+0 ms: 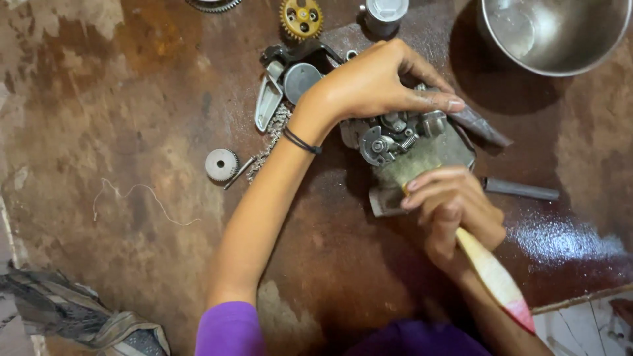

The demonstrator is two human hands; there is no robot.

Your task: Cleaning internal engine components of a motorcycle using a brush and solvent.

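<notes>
A purple sleeve (227,327) fills the bottom edge, cut off by the frame, and a crumpled rag (72,316) lies at the lower left, partly out of view. Just beyond, the right hand (455,214) is clamped around a brush (491,273) whose pale handle with a red end slants down to the lower right; the bristles press against an engine part (409,148), and the fingers hide where handle meets bristles. The engine part, a grey metal block with small springs and levers, rests on the stained, wet brown table (132,132) near its middle. The left hand (379,82) is closed over the top of the part, fingers curled down on it, so much of its upper side is covered; a black band (302,141) circles that wrist. A dark rod (521,189) pokes out to the right from behind the right hand, its near end hidden. Left of the forearm sit a small round gear (221,164) and a chain (271,137), and a thin thread (142,198) lies farther left. Behind the left hand is a dark cover (290,76), partly hidden. At the far edge, a yellow gear (301,18), a grey cap (386,13) and a steel bowl (554,33) are all cropped by the frame.
</notes>
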